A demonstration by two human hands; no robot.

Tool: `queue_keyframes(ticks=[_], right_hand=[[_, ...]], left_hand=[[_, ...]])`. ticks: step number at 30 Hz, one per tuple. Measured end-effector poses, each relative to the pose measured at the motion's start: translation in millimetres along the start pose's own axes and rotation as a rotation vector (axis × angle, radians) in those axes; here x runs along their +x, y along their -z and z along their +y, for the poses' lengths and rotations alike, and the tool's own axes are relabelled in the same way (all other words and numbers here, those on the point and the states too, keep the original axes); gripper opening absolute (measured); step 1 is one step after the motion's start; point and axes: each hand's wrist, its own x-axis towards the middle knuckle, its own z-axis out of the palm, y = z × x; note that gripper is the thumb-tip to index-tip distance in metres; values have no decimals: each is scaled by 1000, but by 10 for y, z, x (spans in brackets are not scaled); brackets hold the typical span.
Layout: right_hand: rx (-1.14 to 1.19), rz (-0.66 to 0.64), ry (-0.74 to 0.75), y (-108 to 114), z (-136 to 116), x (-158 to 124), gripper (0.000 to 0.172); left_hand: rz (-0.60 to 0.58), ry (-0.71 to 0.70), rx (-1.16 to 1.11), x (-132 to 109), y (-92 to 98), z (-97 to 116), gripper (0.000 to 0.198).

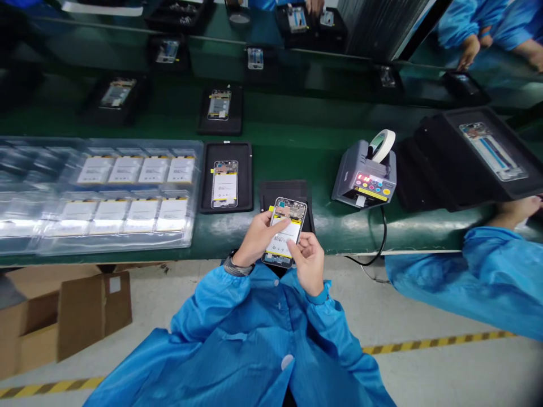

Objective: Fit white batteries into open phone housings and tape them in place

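Note:
An opened phone (285,226) with a white battery in its frame is held up in front of my chest, over the bench's near edge. My left hand (259,237) grips its left side, thumb lying across the battery. On the opposite side my right hand (309,260) holds the lower right edge, its thumb on the battery's face. A black foam tray (267,191) lies partly hidden behind the phone. To the left, another opened phone (225,185) with a battery rests in a black tray (207,195).
Clear plastic trays (195,192) with several batteries (169,215) stand at the left. A tape dispenser (360,175) is to the right, its cable hanging over the edge. A co-worker's sleeve (487,271) and stacked black trays (449,135) are further right. Cardboard boxes (80,316) sit on the floor.

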Motion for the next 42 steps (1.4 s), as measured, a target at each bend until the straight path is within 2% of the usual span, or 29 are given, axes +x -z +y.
queue_keyframes(ticks=[3, 7, 9, 13, 24, 29, 34, 39, 42], right_hand=[[-38, -3, 3, -13, -45, -21, 32], [-184, 0, 84, 7, -252, 56, 32], [-239, -17, 126, 12, -355, 97, 27], [-252, -44, 131, -4, -457, 106, 23], [-271, 19, 148, -36, -431, 28, 27], [-284, 12, 185, -29, -405, 20, 20], [-344, 39, 197, -47, -380, 45, 22], [-237, 41, 100, -97, -297, 162, 34], [-227, -51, -26, 21, -334, 267, 44]], left_hand=[[49, -42, 54, -92, -19, -23, 49], [9, -98, 117, -239, -46, -5, 43], [-1, -110, 124, -288, -67, 18, 41], [8, -123, 128, -329, -98, 68, 37], [-2, -149, 140, -347, -123, 100, 30], [24, -208, 185, -357, -137, 130, 26], [79, -242, 230, -375, -151, 173, 24], [85, -102, 135, -280, -104, 41, 34], [41, 61, -14, -165, -80, -90, 45]])
